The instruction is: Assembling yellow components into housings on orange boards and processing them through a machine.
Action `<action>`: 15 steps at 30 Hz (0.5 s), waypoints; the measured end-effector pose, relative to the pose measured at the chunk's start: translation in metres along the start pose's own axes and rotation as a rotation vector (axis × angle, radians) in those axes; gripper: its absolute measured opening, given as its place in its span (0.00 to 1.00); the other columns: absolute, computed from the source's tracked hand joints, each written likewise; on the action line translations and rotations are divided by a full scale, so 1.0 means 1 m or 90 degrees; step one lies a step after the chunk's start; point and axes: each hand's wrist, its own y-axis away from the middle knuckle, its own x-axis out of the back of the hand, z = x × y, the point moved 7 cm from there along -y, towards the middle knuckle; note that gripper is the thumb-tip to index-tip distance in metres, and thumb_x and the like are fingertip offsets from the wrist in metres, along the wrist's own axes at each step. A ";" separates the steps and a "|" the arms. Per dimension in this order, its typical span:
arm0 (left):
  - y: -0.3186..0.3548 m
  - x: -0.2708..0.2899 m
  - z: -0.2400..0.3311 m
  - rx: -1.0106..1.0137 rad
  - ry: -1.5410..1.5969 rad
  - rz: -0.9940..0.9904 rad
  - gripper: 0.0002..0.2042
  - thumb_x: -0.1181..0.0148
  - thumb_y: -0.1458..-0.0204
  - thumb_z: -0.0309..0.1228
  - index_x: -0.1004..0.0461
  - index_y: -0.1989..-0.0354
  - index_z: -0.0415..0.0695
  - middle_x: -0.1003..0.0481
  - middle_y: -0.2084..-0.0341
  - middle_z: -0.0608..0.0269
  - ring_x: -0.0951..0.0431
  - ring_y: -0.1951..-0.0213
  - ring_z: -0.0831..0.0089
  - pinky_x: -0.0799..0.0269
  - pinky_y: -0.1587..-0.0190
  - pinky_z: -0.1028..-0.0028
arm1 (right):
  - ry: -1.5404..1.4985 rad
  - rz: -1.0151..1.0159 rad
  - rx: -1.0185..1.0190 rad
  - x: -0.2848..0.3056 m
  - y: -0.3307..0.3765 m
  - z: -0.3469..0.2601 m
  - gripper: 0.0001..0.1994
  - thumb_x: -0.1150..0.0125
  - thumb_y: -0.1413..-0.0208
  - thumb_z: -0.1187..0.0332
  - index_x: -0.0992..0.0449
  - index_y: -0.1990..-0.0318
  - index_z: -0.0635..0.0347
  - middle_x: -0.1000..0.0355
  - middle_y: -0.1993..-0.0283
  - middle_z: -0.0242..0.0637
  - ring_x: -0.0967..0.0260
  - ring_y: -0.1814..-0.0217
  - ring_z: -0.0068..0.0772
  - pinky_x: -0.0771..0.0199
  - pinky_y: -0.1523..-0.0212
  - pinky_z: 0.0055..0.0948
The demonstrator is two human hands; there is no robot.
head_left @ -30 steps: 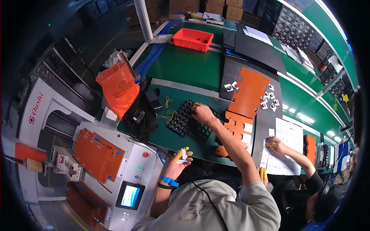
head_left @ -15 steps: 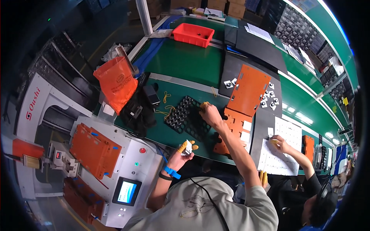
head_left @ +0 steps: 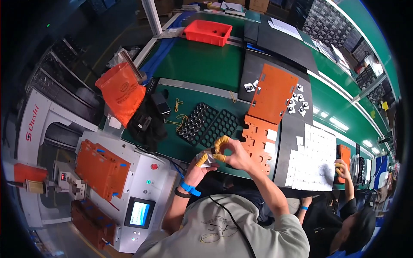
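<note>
A small pale part (head_left: 207,158), whitish-grey and partly wrapped by fingers, sits between the two hands just above the near edge of the green bench (head_left: 202,64); its exact shape is too small to tell. The left hand (head_left: 201,162) comes up from the lower edge on a forearm with a blue wrist strap (head_left: 190,188), its fingers, capped in yellow finger cots, closed around the part. The right hand (head_left: 232,152) meets it from the right, thumb and forefinger curled together into a ring and pinching at the same part, also with yellow-tipped fingers. Both hands hover in front of two black cell trays (head_left: 208,124) lying side by side on the bench. Just right of the trays lie orange plates (head_left: 258,133), with a larger orange sheet (head_left: 273,92) on a black mat beyond. Further right, another person's hand (head_left: 342,167) rests by a white grid sheet (head_left: 314,157).
</note>
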 end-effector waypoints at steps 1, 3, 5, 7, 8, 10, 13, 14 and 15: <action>-0.002 0.002 -0.002 -0.008 0.030 -0.016 0.25 0.47 0.36 0.45 0.34 0.38 0.40 0.23 0.51 0.58 0.19 0.53 0.66 0.21 0.51 0.67 | -0.028 -0.004 -0.011 0.000 0.006 0.004 0.13 0.28 0.48 0.72 0.26 0.59 0.64 0.28 0.66 0.29 0.31 0.61 0.20 0.29 0.55 0.24; -0.003 -0.003 -0.004 -0.036 0.018 0.001 0.24 0.46 0.36 0.43 0.34 0.38 0.40 0.24 0.50 0.58 0.19 0.54 0.67 0.21 0.51 0.67 | -0.056 -0.001 -0.048 0.001 0.016 0.007 0.13 0.28 0.48 0.71 0.25 0.58 0.64 0.28 0.65 0.29 0.31 0.61 0.20 0.29 0.55 0.24; -0.003 -0.010 -0.001 -0.063 0.006 0.015 0.24 0.45 0.37 0.42 0.34 0.38 0.39 0.24 0.49 0.58 0.20 0.54 0.68 0.21 0.51 0.67 | -0.110 0.000 -0.073 0.002 0.025 0.022 0.13 0.29 0.46 0.69 0.23 0.57 0.66 0.27 0.64 0.27 0.32 0.61 0.18 0.29 0.55 0.24; 0.000 -0.025 0.009 -0.088 -0.089 0.009 0.26 0.41 0.39 0.41 0.34 0.37 0.38 0.24 0.50 0.60 0.20 0.56 0.70 0.21 0.51 0.69 | -0.123 0.006 -0.091 0.004 0.031 0.025 0.12 0.29 0.45 0.69 0.22 0.57 0.66 0.27 0.64 0.27 0.32 0.61 0.18 0.29 0.55 0.24; 0.000 -0.024 0.009 -0.085 -0.089 0.009 0.26 0.41 0.39 0.41 0.34 0.37 0.38 0.24 0.50 0.60 0.20 0.56 0.70 0.21 0.51 0.69 | -0.134 0.008 -0.107 0.005 0.033 0.027 0.12 0.29 0.45 0.69 0.22 0.58 0.66 0.26 0.64 0.27 0.32 0.62 0.18 0.29 0.55 0.24; 0.002 -0.026 0.012 -0.103 -0.120 -0.036 0.28 0.36 0.42 0.37 0.34 0.37 0.37 0.23 0.52 0.62 0.20 0.57 0.73 0.21 0.53 0.70 | -0.113 0.003 -0.118 0.009 0.036 0.018 0.12 0.30 0.45 0.69 0.22 0.57 0.66 0.26 0.64 0.27 0.32 0.62 0.18 0.29 0.55 0.24; 0.007 -0.029 0.019 -0.161 -0.188 -0.029 0.29 0.32 0.46 0.35 0.33 0.38 0.36 0.23 0.54 0.63 0.20 0.58 0.75 0.21 0.55 0.73 | -0.099 0.002 -0.119 0.010 0.039 0.018 0.12 0.29 0.46 0.69 0.22 0.57 0.66 0.26 0.64 0.26 0.33 0.63 0.18 0.30 0.56 0.24; 0.008 -0.032 0.019 -0.160 -0.188 -0.029 0.29 0.32 0.46 0.35 0.33 0.38 0.36 0.23 0.54 0.63 0.20 0.58 0.75 0.21 0.55 0.73 | -0.107 0.006 -0.109 0.010 0.039 0.018 0.13 0.29 0.46 0.69 0.22 0.57 0.66 0.27 0.64 0.26 0.33 0.63 0.18 0.30 0.56 0.24; 0.009 -0.034 0.021 -0.167 -0.176 -0.026 0.29 0.31 0.47 0.33 0.32 0.38 0.36 0.23 0.53 0.62 0.21 0.57 0.76 0.21 0.55 0.74 | -0.107 0.007 -0.110 0.010 0.040 0.017 0.13 0.29 0.46 0.69 0.22 0.57 0.66 0.27 0.64 0.26 0.33 0.63 0.18 0.30 0.56 0.24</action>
